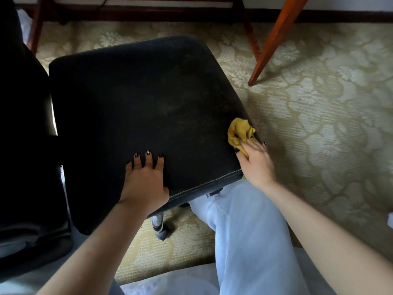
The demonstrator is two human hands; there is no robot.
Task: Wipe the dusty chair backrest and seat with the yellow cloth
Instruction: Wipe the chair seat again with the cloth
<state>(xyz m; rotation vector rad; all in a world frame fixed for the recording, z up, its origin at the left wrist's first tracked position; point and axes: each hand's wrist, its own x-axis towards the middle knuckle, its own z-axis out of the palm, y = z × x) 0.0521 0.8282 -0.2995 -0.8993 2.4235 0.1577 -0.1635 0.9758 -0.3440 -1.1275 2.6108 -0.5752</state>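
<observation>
The black chair seat (148, 107) fills the middle of the view, with pale dusty patches toward its right half. Its dark backrest (23, 107) rises at the left edge. My left hand (145, 179) lies flat on the seat's near edge, fingers straight and spread. My right hand (256, 162) is at the seat's near right corner and holds the crumpled yellow cloth (240, 129) against the seat's right edge. Part of the cloth is hidden under that hand.
An orange-brown wooden leg (274, 41) slants down to the floral carpet (319, 116) right of the seat. Dark wooden furniture legs (37, 24) stand at the back. My leg in light blue trousers (251, 235) lies under the seat's near right corner. A chair caster (159, 227) shows below.
</observation>
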